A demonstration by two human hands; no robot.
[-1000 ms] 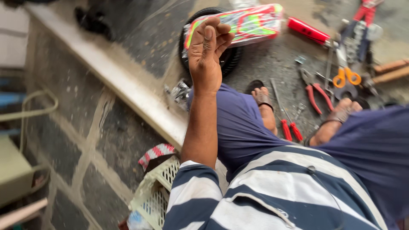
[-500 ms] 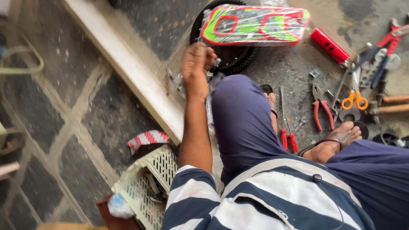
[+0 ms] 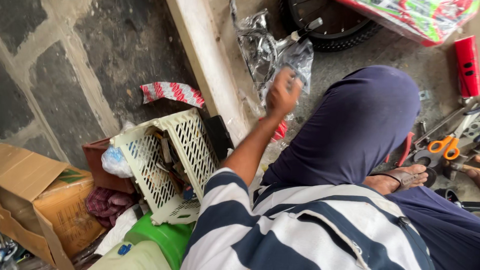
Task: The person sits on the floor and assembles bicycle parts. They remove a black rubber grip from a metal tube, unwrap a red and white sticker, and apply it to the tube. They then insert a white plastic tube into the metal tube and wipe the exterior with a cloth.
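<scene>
Head camera view, looking down over a striped shirt and dark blue trousers at a person seated on a stone floor. The left hand (image 3: 281, 95) reaches forward with its fingers curled closed around a crumpled clear plastic bag (image 3: 295, 57). The bag sits at the fingertips and spreads up and away from them, toward the black wheel (image 3: 332, 30) lying at the top of the frame. The plastic is transparent, shiny and wrinkled, with a dark metal part with a pale tip poking out near its top. Its long axis runs roughly from the hand up toward the wheel, slanting slightly left. More clear plastic trails along the pale concrete kerb (image 3: 210, 65) just left of the hand.

The right hand is out of view.

Left of the arm, a cream plastic crate (image 3: 170, 165) lies tipped on its side, with a cardboard box (image 3: 40, 200) beyond it. At the right edge lie orange-handled scissors (image 3: 445, 146) and a red cylinder (image 3: 467, 65) among other tools.
</scene>
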